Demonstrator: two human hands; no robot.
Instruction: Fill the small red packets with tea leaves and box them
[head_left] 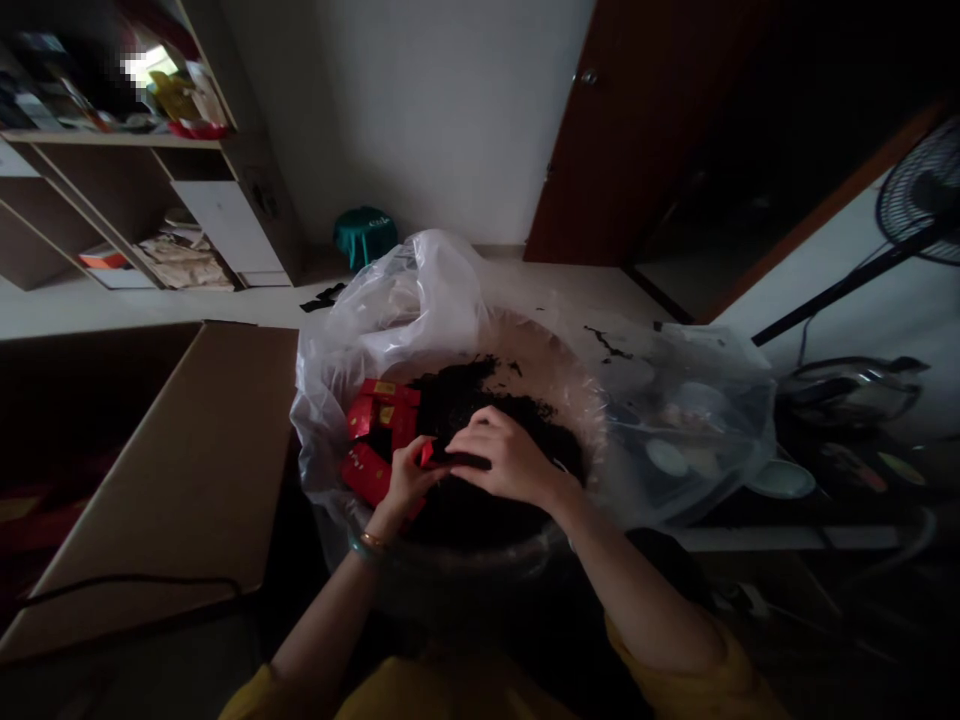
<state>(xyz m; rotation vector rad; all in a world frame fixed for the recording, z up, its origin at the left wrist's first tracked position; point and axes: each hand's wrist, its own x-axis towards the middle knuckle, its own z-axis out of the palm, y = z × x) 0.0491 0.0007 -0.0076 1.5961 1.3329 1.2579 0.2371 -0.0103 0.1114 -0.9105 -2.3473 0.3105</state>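
two hands (456,466) | forearms angled inward, fingers meeting over dark loose material (487,515)

The person wears a mustard-yellow top (442,690) with 2 sleeves that leave the forearms bare. The left sleeve (259,696) shows only at its end; the right sleeve (694,685) looks loose, with soft folds and a wide opening. On the left wrist sit 2 pieces of jewellery — a smooth, rounded blue-green bangle (364,547) and a thin, gold-toned bracelet (374,541) beside it, its finer detail too small to tell.
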